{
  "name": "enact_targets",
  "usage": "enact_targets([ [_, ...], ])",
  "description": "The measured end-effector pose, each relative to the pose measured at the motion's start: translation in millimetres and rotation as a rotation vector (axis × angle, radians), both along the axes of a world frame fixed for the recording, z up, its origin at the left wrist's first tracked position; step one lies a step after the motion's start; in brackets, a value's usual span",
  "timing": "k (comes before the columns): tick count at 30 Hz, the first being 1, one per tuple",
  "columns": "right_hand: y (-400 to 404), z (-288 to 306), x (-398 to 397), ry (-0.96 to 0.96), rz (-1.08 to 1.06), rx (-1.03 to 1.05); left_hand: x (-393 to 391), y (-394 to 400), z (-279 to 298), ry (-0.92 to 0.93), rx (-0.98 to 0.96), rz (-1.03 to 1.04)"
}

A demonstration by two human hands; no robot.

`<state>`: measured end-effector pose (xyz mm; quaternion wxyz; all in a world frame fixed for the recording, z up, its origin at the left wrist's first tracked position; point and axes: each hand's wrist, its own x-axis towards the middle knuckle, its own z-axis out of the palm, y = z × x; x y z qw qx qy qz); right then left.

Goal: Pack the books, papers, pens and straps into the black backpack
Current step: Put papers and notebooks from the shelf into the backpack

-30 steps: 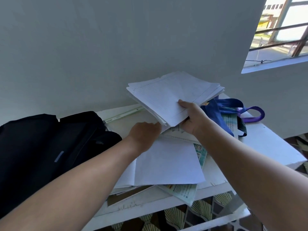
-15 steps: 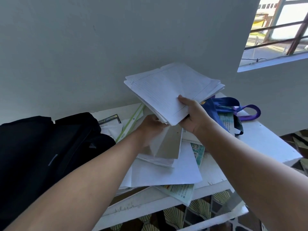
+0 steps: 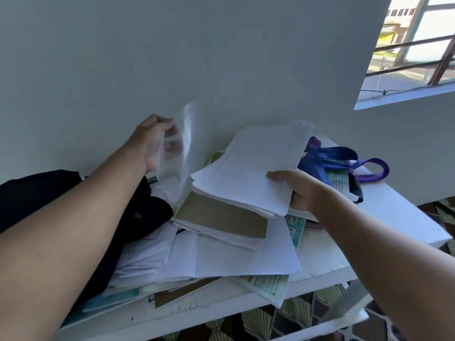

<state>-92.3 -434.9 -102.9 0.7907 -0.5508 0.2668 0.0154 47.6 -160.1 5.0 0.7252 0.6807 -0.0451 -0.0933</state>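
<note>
My right hand grips a thick stack of white lined papers by its near right corner, held above the table. My left hand is raised near the wall and pinches a blurred clear plastic sheet that stands upright. Under the stack lies a booklet with a tan cover on more loose white sheets. The black backpack lies at the left, mostly behind my left forearm. Blue and purple straps lie at the right rear of the table.
The white table stands against a grey wall. Green printed booklets and a brown card poke out of the pile over the front edge. A barred window is at the upper right. Patterned floor shows below.
My left hand has left the underside of the paper stack and risen toward the wall with a clear sheet. The stack in my right hand has shifted right, uncovering the tan booklet.
</note>
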Motion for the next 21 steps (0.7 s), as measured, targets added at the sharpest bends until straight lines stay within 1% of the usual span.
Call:
enact_targets([
  [2,3.0,1.7,0.7,0.043,0.067,-0.031,-8.9,-10.7,7.7,-0.046,0.042,-0.060],
  [5,11.2,-3.5,6.6,0.084,0.112,-0.048,-28.6,-32.3,10.0,-0.107,0.194,-0.189],
  [9,23.4,-14.1,15.6,0.119,0.142,-0.057,-48.6,-64.6,-16.0,-0.184,0.380,-0.401],
  [10,25.1,-17.3,17.8,0.120,0.143,-0.071,-51.9,-70.3,-24.6,-0.189,0.427,-0.460],
  [12,27.2,-20.8,22.5,0.116,0.162,-0.115,-53.9,-74.3,-37.6,-0.121,0.480,-0.538],
  [13,26.9,-22.1,23.9,0.118,0.172,-0.130,-52.6,-74.2,-43.2,-0.087,0.486,-0.543],
  [14,25.5,-23.3,24.7,0.121,0.179,-0.143,-46.7,-71.8,-50.0,-0.099,0.519,-0.500],
  [15,23.7,-24.8,24.6,0.123,0.187,-0.144,-37.4,-67.2,-56.3,-0.169,0.634,-0.410],
  [16,21.7,-26.5,23.8,0.125,0.194,-0.130,-26.4,-60.3,-63.2,-0.262,0.829,-0.298],
  [17,20.7,-27.3,22.1,0.123,0.206,-0.108,-17.7,-51.9,-69.4,-0.313,1.055,-0.205],
  [18,20.0,-27.3,20.4,0.119,0.220,-0.088,-14.2,-43.9,-73.7,-0.299,1.245,-0.160],
  [19,19.0,-28.2,19.8,0.118,0.233,-0.078,-13.4,-37.7,-77.8,-0.233,1.369,-0.167],
  [20,18.2,-28.5,19.9,0.117,0.239,-0.077,-14.7,-33.9,-80.4,-0.191,1.429,-0.209],
  [21,17.5,-28.0,19.4,0.115,0.247,-0.079,-16.3,-32.4,-82.5,-0.168,1.439,-0.256],
])
